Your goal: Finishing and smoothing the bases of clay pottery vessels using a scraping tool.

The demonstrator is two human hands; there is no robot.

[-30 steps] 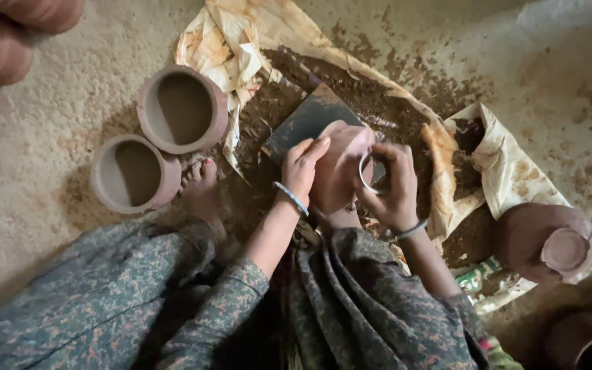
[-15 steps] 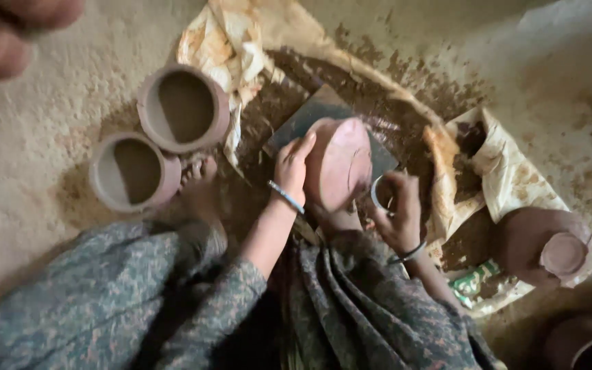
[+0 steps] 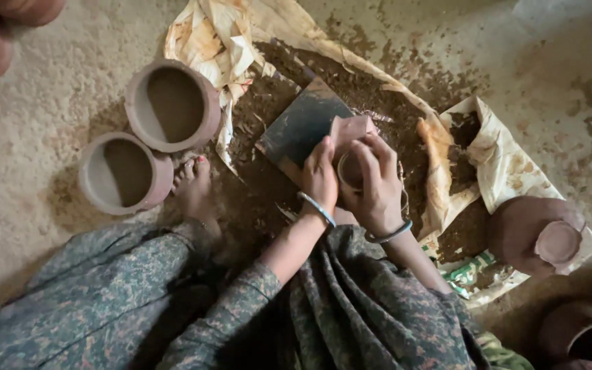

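Both hands' fingers, left hand (image 3: 321,179) and right hand (image 3: 377,188), wrapped around a small clay pot (image 3: 351,147) beside a dark slab's (image 3: 303,127) edge.

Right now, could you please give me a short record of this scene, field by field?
left hand: steadies the small clay pot from its left side
right hand: wraps over the pot's mouth
under the pot: dark flat slab on soil-strewn sheeting
to the left: two open clay pots, bare foot beside them
to the right: overturned clay pot
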